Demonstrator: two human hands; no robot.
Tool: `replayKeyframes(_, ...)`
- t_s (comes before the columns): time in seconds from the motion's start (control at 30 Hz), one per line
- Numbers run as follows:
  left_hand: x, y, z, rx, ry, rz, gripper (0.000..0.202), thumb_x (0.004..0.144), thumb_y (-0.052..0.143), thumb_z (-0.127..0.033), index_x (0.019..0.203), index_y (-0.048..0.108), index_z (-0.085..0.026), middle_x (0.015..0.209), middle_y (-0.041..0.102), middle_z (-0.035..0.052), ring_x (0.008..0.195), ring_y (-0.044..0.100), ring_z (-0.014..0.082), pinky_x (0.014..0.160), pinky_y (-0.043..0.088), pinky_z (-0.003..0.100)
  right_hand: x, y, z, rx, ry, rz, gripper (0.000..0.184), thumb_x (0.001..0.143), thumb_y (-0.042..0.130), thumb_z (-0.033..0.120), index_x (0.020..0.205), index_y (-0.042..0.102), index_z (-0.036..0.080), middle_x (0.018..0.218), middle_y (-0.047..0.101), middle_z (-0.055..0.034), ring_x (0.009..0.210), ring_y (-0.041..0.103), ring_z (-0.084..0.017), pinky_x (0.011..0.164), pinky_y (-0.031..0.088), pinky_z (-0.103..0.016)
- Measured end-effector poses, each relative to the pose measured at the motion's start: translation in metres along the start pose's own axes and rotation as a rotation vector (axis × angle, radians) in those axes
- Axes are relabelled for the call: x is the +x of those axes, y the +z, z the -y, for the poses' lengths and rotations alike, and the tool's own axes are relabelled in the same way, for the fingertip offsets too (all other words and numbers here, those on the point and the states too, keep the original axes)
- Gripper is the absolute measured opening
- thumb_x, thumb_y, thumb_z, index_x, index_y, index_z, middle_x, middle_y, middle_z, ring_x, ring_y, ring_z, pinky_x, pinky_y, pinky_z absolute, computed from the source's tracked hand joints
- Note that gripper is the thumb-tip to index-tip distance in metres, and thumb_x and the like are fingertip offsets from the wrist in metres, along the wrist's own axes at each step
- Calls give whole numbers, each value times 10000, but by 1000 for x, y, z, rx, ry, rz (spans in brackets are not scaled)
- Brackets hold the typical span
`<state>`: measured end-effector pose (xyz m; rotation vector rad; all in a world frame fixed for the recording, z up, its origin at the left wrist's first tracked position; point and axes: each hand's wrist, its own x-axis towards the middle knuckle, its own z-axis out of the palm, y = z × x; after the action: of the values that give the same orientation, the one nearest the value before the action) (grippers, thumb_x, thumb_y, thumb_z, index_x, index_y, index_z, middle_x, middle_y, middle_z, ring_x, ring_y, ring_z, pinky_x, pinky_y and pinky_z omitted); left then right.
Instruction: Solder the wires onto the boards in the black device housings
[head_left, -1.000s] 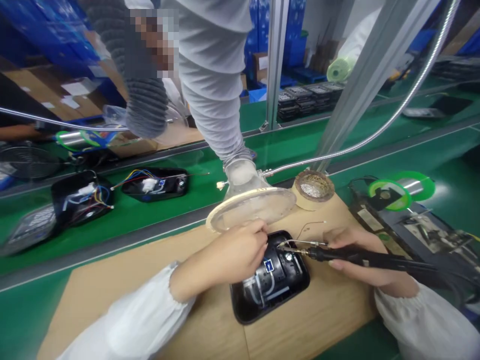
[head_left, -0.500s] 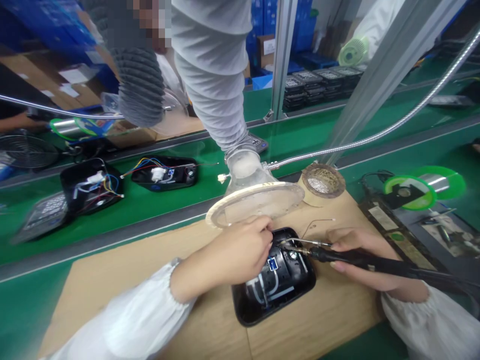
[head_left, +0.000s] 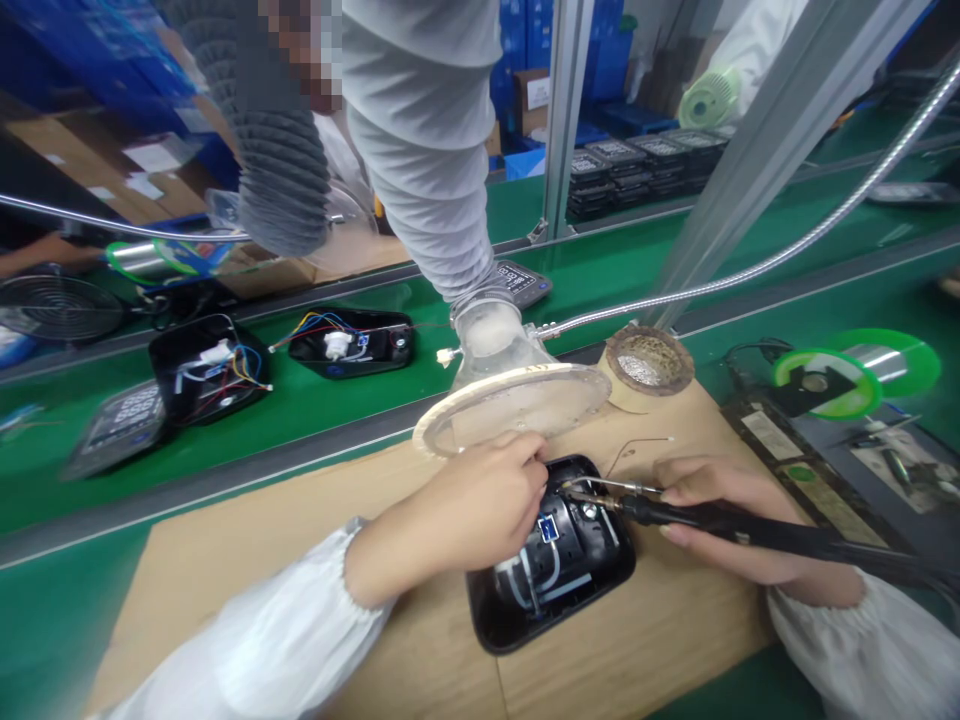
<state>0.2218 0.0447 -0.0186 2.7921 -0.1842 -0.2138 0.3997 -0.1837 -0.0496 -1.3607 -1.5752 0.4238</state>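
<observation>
A black plastic housing [head_left: 592,580] lies open side up on the board, with white cables and a small blue-and-white connector [head_left: 549,528] inside. My left hand [head_left: 480,500] rests over its upper left side, fingers pinched together; what they hold is hidden behind the hand. From the right, my right hand [head_left: 720,510] grips a black soldering iron [head_left: 697,516] with a thin metal guide tube along its top. The iron's tip touches or nearly touches the upper part of the housing's inside. A thin dark wire [head_left: 637,442] sticks out beyond the housing's top edge.
A fume hood [head_left: 517,405] on a white hose stands just behind the housing. Beside it sits a round tip-cleaning pot [head_left: 649,362]. Solder reels [head_left: 832,375] are at the right. Wired black housings [head_left: 352,342] lie on the green conveyor [head_left: 330,405]. A wooden board [head_left: 420,640] is underneath.
The wired housings and display panels on the green conveyor have shifted a little to the right. Both my hands, the soldering iron and the housing stay almost in place.
</observation>
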Motion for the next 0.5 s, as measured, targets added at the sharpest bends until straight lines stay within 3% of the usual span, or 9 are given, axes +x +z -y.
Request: replayKeyframes(0.5,-1,2,2,-15,1,-12,246,967,447,-180,856,659,-123,1045,616,123,940,626,237,854,563,396,1,1,-3,31,-24,18,294,873,643,44,1101,603,226,743,576,10,630,556,-141,575,429,-252)
